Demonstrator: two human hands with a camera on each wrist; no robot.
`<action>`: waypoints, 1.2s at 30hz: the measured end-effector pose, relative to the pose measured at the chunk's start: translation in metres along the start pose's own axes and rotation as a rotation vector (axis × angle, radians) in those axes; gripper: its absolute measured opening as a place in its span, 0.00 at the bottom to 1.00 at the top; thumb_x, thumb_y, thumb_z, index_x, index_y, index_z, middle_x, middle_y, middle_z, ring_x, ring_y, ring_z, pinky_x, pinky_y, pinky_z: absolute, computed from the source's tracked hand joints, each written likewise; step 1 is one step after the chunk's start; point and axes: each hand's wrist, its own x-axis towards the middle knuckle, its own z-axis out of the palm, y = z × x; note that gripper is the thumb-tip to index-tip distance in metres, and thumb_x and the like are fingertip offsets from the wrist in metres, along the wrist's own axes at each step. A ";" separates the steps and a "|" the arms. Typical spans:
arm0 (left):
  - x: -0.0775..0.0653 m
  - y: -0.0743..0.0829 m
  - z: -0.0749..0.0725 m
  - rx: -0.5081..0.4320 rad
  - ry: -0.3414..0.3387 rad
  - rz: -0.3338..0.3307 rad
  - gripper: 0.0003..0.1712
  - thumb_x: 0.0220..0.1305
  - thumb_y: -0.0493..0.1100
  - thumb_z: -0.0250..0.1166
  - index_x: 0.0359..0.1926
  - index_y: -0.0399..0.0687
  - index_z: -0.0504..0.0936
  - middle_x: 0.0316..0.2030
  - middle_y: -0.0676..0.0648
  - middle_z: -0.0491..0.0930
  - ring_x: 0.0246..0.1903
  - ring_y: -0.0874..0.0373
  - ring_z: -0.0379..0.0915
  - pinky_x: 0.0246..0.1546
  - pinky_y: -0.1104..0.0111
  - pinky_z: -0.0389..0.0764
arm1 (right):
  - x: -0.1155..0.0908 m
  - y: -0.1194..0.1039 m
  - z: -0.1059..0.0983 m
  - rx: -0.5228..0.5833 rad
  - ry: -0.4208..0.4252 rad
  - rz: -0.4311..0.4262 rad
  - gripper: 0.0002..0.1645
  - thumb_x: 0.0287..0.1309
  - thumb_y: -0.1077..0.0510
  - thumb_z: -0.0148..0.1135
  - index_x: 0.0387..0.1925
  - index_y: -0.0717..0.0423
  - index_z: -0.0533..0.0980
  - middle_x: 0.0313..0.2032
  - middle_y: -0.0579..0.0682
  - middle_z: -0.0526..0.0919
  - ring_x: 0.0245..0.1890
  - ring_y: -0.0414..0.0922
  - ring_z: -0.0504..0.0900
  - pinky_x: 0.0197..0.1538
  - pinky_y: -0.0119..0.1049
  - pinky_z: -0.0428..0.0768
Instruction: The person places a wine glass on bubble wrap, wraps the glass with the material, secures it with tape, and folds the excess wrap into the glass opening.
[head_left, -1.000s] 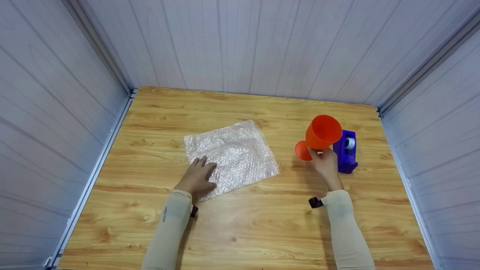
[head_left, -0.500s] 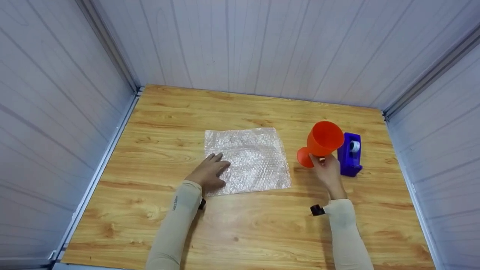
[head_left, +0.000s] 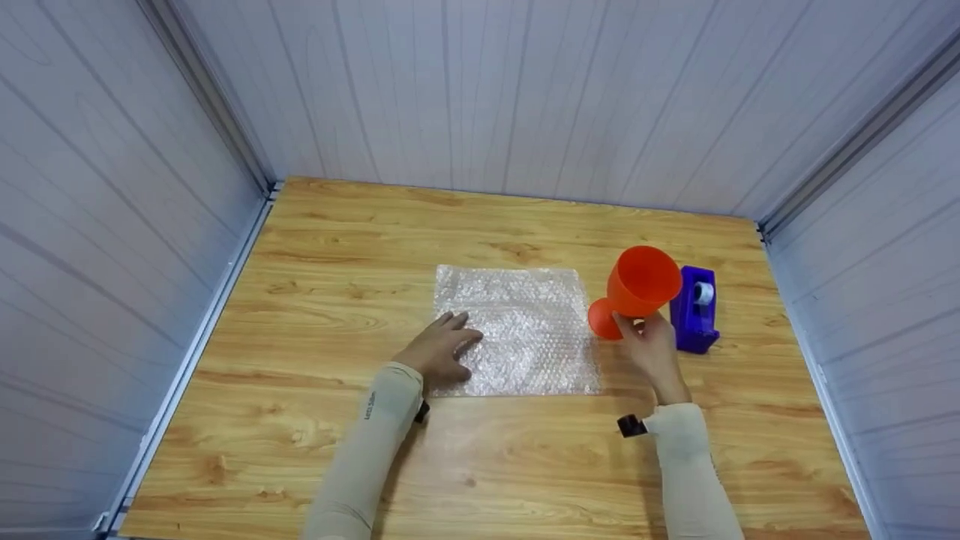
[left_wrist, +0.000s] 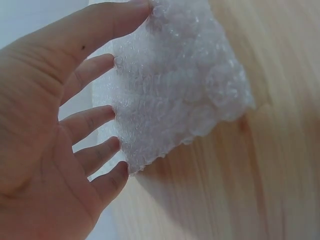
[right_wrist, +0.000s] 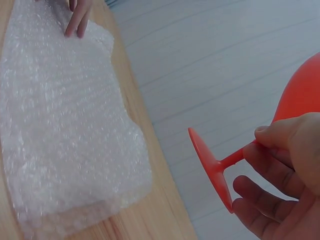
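Observation:
My left hand (head_left: pixel 442 349) rests with spread, fairly straight fingers on the left part of a sheet of bubble wrap (head_left: pixel 529 337). In the left wrist view its fingertips (left_wrist: pixel 112 112) touch the bubble wrap (left_wrist: pixel 185 85). To the right, my right hand (head_left: pixel 651 346) pinches an orange goblet (head_left: pixel 637 285) by its stem, between thumb and index finger. The goblet is tilted, its foot (right_wrist: pixel 210 170) toward the bubble wrap and its bowl to the right. The right wrist view shows the other fingers loosely bent near the foot; much of the bowl lies outside that view.
A purple tape dispenser (head_left: pixel 695 311) with a white roll stands just right of the goblet. Pale panel walls (head_left: pixel 480 97) border the wooden table (head_left: pixel 315 300) at the back and both sides. Each wrist carries a small black camera (head_left: pixel 631 426).
My left hand has slid the bubble wrap to the right and turned it, so its edges run straighter to the table. The right hand keeps hold of the goblet in nearly the same place.

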 end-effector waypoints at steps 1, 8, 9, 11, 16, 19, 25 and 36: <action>0.002 0.002 0.001 0.007 -0.004 0.003 0.45 0.50 0.50 0.77 0.70 0.63 0.71 0.77 0.46 0.50 0.76 0.44 0.38 0.72 0.49 0.46 | 0.000 0.000 0.000 0.001 -0.002 -0.002 0.10 0.62 0.64 0.65 0.41 0.70 0.79 0.35 0.62 0.83 0.34 0.57 0.80 0.37 0.41 0.77; 0.011 0.015 0.011 0.021 0.001 0.043 0.43 0.51 0.50 0.77 0.70 0.60 0.73 0.77 0.44 0.52 0.75 0.42 0.41 0.72 0.50 0.48 | -0.004 -0.003 -0.001 -0.005 -0.037 0.010 0.12 0.64 0.63 0.65 0.44 0.68 0.79 0.36 0.60 0.83 0.33 0.54 0.79 0.37 0.44 0.76; 0.012 0.018 0.013 0.017 0.000 0.046 0.43 0.51 0.50 0.77 0.69 0.60 0.73 0.77 0.44 0.52 0.75 0.42 0.41 0.72 0.49 0.47 | -0.004 -0.004 -0.001 -0.006 -0.040 0.012 0.12 0.64 0.63 0.65 0.45 0.68 0.79 0.36 0.60 0.83 0.34 0.54 0.79 0.37 0.43 0.76; 0.013 0.021 0.015 0.013 0.005 0.062 0.42 0.51 0.49 0.77 0.69 0.59 0.74 0.76 0.43 0.52 0.75 0.41 0.41 0.72 0.49 0.48 | -0.006 -0.004 -0.001 -0.007 -0.042 0.012 0.12 0.64 0.62 0.65 0.45 0.68 0.78 0.37 0.60 0.83 0.34 0.54 0.79 0.37 0.43 0.76; 0.014 0.025 0.019 0.024 0.020 0.090 0.42 0.51 0.49 0.77 0.69 0.59 0.74 0.76 0.43 0.53 0.75 0.41 0.42 0.73 0.51 0.47 | -0.007 -0.006 -0.001 0.001 -0.051 0.018 0.13 0.65 0.63 0.64 0.47 0.67 0.78 0.40 0.60 0.83 0.35 0.54 0.79 0.39 0.45 0.77; 0.014 0.024 0.020 0.025 0.033 0.098 0.42 0.50 0.49 0.77 0.69 0.58 0.74 0.76 0.43 0.53 0.75 0.41 0.42 0.73 0.52 0.46 | -0.008 -0.007 -0.001 0.004 -0.046 0.018 0.12 0.65 0.63 0.64 0.46 0.67 0.78 0.39 0.60 0.83 0.34 0.54 0.78 0.38 0.44 0.77; 0.013 0.021 0.023 0.007 0.051 0.120 0.40 0.52 0.51 0.78 0.67 0.56 0.76 0.75 0.42 0.55 0.75 0.41 0.43 0.73 0.52 0.47 | -0.008 -0.005 -0.002 0.009 -0.009 -0.035 0.09 0.62 0.66 0.65 0.43 0.68 0.78 0.35 0.58 0.82 0.32 0.53 0.77 0.35 0.38 0.76; 0.010 0.016 0.027 -0.044 0.116 0.216 0.29 0.56 0.50 0.75 0.59 0.51 0.82 0.72 0.41 0.63 0.73 0.40 0.48 0.72 0.52 0.52 | -0.006 -0.010 -0.004 0.111 -0.039 -0.022 0.05 0.61 0.65 0.68 0.38 0.64 0.82 0.32 0.54 0.84 0.33 0.47 0.79 0.39 0.30 0.75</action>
